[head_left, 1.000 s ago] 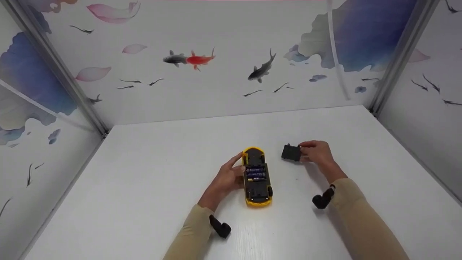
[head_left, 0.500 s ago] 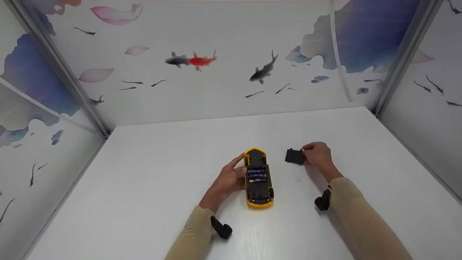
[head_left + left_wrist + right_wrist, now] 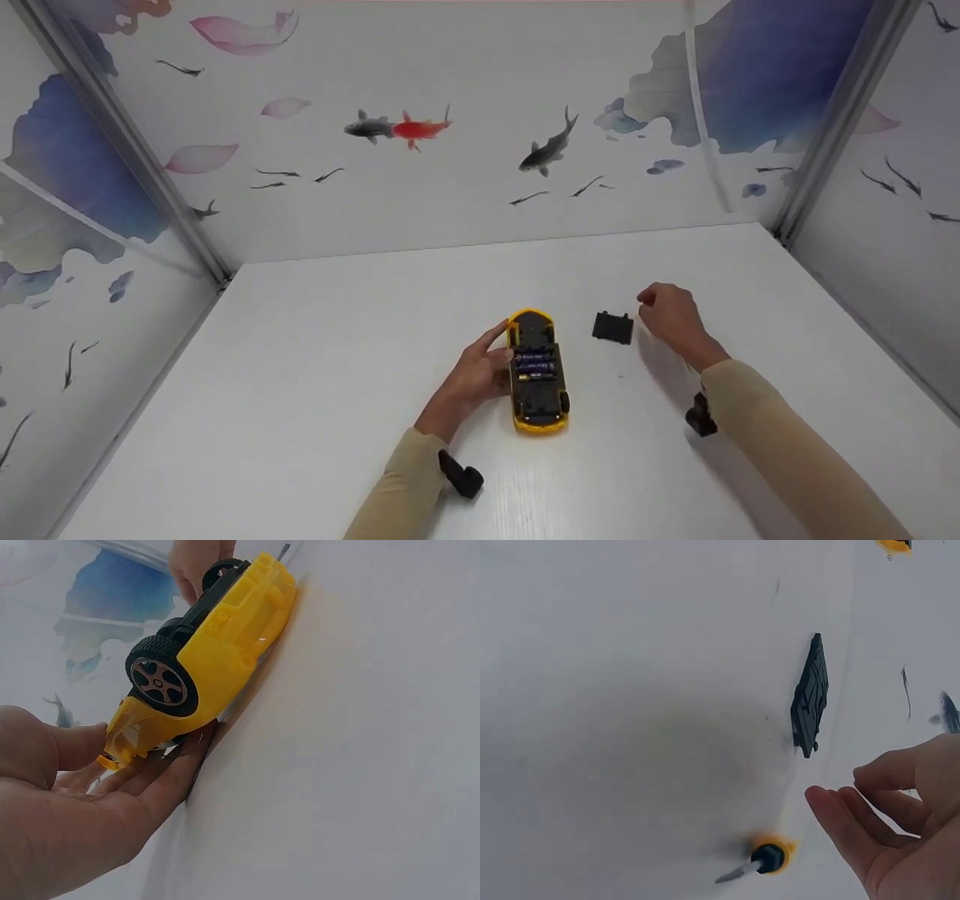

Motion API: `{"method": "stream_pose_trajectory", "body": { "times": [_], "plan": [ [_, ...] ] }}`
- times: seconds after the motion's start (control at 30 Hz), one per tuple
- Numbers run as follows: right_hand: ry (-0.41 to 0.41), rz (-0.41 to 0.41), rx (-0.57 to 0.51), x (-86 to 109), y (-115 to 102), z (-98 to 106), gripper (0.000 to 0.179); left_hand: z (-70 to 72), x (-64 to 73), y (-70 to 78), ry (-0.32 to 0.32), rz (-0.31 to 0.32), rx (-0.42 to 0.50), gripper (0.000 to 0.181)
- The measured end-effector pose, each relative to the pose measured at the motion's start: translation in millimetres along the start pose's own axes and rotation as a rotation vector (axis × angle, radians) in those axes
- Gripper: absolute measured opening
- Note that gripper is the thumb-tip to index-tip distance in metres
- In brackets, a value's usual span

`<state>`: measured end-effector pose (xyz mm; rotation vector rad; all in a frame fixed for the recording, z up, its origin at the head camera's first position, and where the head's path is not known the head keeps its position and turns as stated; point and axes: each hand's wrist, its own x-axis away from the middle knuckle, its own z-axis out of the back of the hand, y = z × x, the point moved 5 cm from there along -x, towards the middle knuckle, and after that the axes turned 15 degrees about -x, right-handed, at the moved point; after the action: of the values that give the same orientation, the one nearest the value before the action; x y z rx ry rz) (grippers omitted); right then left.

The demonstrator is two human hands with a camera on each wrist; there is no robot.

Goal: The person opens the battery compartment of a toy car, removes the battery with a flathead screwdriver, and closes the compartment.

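Note:
A yellow toy car [image 3: 538, 405] lies upside down, its black underside up and several batteries [image 3: 535, 365] showing in the uncovered compartment. My left hand [image 3: 474, 373] holds it by its left side, thumb on the edge and fingers reaching underneath, as the left wrist view shows. To the car's right, a black battery cover [image 3: 613, 328] rests on the table. Just right of that cover is my right hand [image 3: 673, 315], fingers loosely bent with nothing between them. In the right wrist view the fingertips [image 3: 819, 799] are a short way from the cover [image 3: 811, 697].
Near the right hand in the right wrist view is a yellow and black handle with a metal shaft [image 3: 739, 872], resembling a screwdriver; the head view does not show it. A white table [image 3: 300, 420] holds everything, with printed panels [image 3: 450, 195] at its back and sides.
My right hand has set the battery cover on the table, let go and drawn back to the right. The left hand and the car stay nearly where they were.

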<state>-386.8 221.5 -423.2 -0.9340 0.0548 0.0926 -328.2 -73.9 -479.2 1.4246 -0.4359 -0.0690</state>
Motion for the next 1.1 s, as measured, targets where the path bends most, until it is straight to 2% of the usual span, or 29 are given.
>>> {"method": "stream_pose_trajectory", "body": {
  "times": [0.2, 0.43, 0.73, 1.1],
  "plan": [
    [0.019, 0.026, 0.059, 0.9, -1, 17, 0.032, 0.4, 0.5, 0.6, 0.002, -0.007, -0.004, 0.063],
    [-0.011, -0.070, 0.104, -3.0, 18, 32, 0.042, -0.1, 1.1, 1.0, -0.015, -0.015, 0.040, 0.064],
    [-0.089, -0.198, 0.101, -3.5, 46, 29, 0.059, -1.4, 0.5, 0.2, -0.003, -0.013, 0.011, 0.063],
    [-0.111, -0.222, 0.076, -5.6, 51, 23, 0.058, 0.7, -0.8, -0.9, 0.002, -0.011, 0.029, 0.064]
  ]
}}
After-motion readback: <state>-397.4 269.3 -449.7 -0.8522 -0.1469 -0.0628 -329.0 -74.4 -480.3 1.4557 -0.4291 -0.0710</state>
